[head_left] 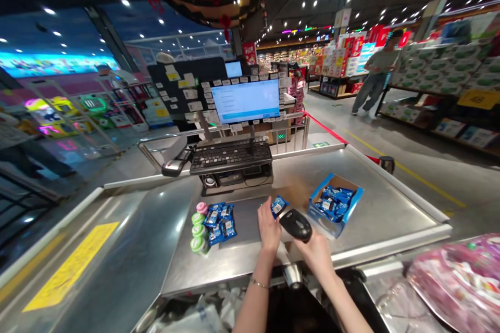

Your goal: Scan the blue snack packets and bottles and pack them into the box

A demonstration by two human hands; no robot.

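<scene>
My left hand is closed on a small blue snack packet, held above the metal counter. My right hand grips a black barcode scanner, its head turned toward that packet and close to it. To the right, an open blue cardboard box holds several more blue packets. Left of my hands lies a group of blue packets on the counter. Beside them is a row of small round tubs, green-and-white ones and a pink one.
A keyboard and a lit monitor stand behind the counter. A yellow sheet is stuck on the left surface. Pink packaging lies at the lower right. A person stands by the shelves.
</scene>
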